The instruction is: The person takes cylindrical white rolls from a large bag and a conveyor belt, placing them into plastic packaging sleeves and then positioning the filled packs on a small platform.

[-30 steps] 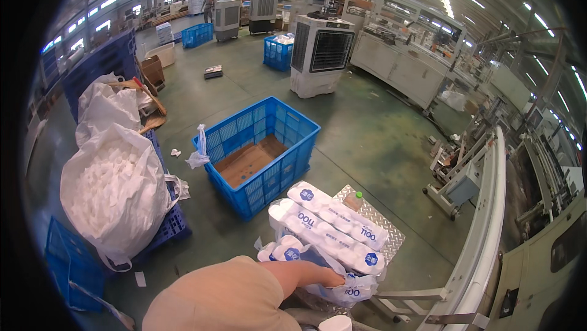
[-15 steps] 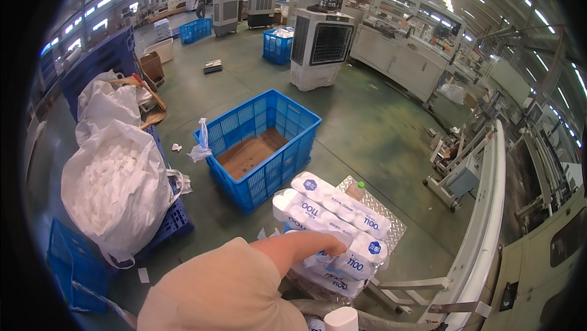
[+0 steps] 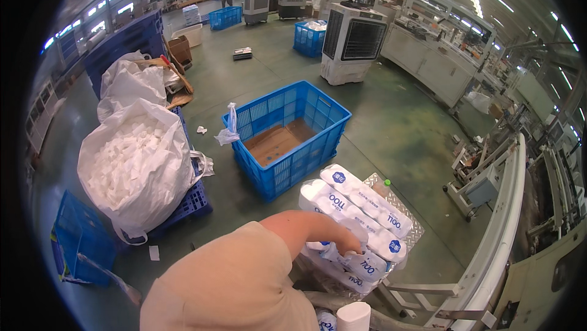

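My left arm, in a beige sleeve, stretches across to a stack of plastic-wrapped toilet roll packs [image 3: 342, 208]. My left hand [image 3: 348, 244] is closed on loose, crumpled clear wrapping at the end of a near pack [image 3: 365, 265], its fingertips partly hidden. The long white packs with blue print lie side by side in layers on a metal chequered-plate surface [image 3: 408, 211]. Behind them stands a bottle with a green cap [image 3: 386, 183]. My right hand is not visible. At the lower edge, below the stack, a white roll-shaped thing [image 3: 353, 317] shows.
A blue crate [image 3: 287, 166] with cardboard on its bottom stands beyond the stack. To the left, a big white sack [image 3: 137, 178] of white scraps rests on a blue pallet [image 3: 194, 199]. A pale rail [image 3: 489, 257] runs along the right. An air cooler [image 3: 351, 40] stands farther back.
The whole view has shifted, so the crate, sack and stack appear farther right and slightly higher. My left hand stays at the near packs, with the wrapping around it more crumpled.
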Tool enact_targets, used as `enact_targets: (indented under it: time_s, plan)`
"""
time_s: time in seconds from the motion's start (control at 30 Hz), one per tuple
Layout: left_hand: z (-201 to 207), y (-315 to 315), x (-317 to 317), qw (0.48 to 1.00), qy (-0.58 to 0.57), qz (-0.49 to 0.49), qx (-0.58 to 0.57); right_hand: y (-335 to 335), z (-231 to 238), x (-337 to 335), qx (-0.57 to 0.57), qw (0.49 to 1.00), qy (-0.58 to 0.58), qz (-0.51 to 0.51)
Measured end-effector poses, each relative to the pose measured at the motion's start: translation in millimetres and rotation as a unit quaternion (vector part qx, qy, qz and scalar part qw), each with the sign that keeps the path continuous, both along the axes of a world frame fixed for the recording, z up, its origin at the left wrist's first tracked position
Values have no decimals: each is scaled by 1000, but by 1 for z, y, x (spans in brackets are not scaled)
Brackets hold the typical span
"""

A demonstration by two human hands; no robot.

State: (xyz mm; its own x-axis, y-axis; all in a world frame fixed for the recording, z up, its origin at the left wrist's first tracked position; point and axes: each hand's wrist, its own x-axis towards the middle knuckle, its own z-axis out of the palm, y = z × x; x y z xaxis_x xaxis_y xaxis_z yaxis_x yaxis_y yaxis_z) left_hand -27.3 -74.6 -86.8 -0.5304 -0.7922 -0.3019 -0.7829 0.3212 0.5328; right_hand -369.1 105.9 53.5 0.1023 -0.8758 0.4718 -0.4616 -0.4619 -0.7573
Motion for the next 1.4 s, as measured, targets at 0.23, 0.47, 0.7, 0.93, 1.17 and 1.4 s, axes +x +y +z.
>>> enact_targets:
  time_s: [0.23, 0.47, 0.7, 0.93, 1.17, 1.4]
  plan:
    - [44, 15, 10, 970, 63, 234, 19, 5, -17, -12, 38, 999, 28, 9]
    - [171, 94, 22, 843, 260, 462, -87, 5, -4, -2, 319, 872, -368, 39]
    - [152, 124, 42, 429, 739, 444, 271, -3, -18, 6, 369, 604, -705, 37]
    - [148, 56, 6, 531, 666, 353, 387, 37, -30, 10, 235, 614, -752, -51]
    - [130, 28, -29, 579, 613, 245, 478, 147, 1, 11, 65, 634, -734, -235]
    - [142, 53, -39, 549, 620, 244, 505, 208, 10, 19, -6, 650, -717, -252]
